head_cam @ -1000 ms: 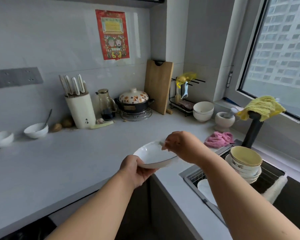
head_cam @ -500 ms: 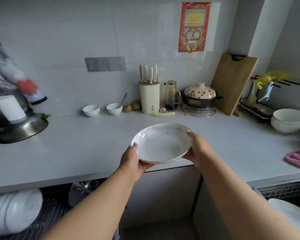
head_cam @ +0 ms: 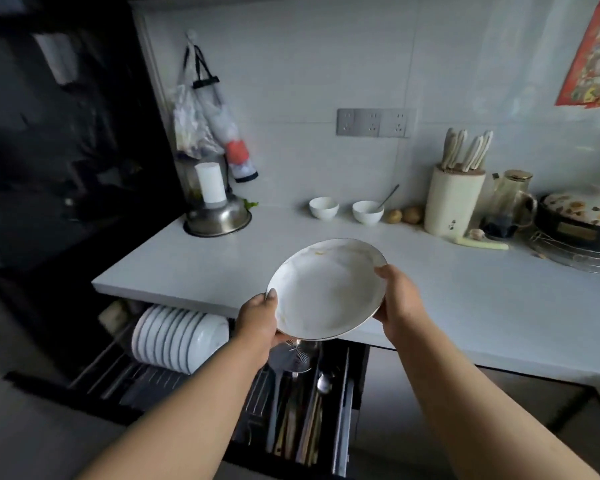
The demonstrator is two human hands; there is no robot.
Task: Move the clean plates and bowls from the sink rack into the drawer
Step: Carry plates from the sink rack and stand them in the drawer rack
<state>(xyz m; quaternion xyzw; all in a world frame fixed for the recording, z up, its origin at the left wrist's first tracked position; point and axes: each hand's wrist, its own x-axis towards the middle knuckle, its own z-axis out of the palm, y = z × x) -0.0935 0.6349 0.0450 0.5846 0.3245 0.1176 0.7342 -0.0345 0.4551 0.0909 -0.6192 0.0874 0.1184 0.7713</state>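
At the far left I see the open drawer [head_cam: 194, 403] pulled out under the counter [head_cam: 194, 268], with a row of white plates [head_cam: 177, 337] standing on edge in its wire rack and ladles and cutlery [head_cam: 302, 403] in the section to their right. Up on the counter's left end sits a steel pot [head_cam: 219, 218] with plastic bags [head_cam: 201, 133] hanging above it. My left hand [head_cam: 258, 322] grips the near-left rim of the white plate [head_cam: 328, 289], and my right hand [head_cam: 397, 301] closes on its right rim; the plate is tilted, above the counter edge and the drawer. Behind it stand two small bowls [head_cam: 345, 209], then the knife block [head_cam: 452, 202], a glass jug [head_cam: 510, 202] and a lidded casserole [head_cam: 582, 216].
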